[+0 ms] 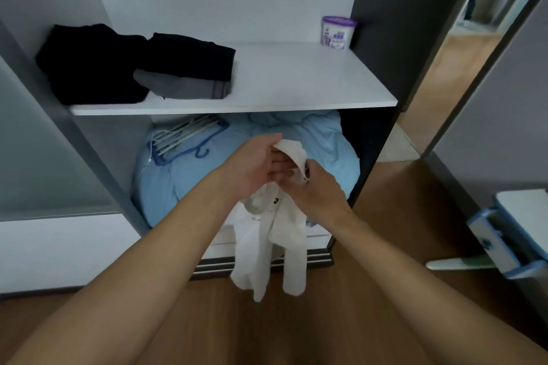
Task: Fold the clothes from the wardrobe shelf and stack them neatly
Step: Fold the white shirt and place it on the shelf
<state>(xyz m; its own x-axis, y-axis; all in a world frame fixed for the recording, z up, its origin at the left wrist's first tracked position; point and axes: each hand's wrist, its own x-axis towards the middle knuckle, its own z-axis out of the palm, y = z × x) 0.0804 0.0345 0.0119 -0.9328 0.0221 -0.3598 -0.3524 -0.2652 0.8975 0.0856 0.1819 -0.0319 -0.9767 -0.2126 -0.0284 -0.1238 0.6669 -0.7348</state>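
Note:
A white garment [261,249] hangs in front of the wardrobe, below the white shelf [296,83]. My left hand [255,166] grips its upper edge, and my right hand [314,190] pinches the same edge just beside it. The cloth droops down between my forearms towards the floor, with a small dark mark near its collar. On the left of the shelf lie a black folded pile [89,68] and a black garment on top of a grey one [189,74].
A purple-lidded white tub [338,31] stands at the shelf's back right. Under the shelf a light blue duvet [311,139] fills the compartment, with blue and white hangers [184,139] on it. A blue-trimmed drawer [504,237] juts in at the right. Wooden floor [385,216] lies below.

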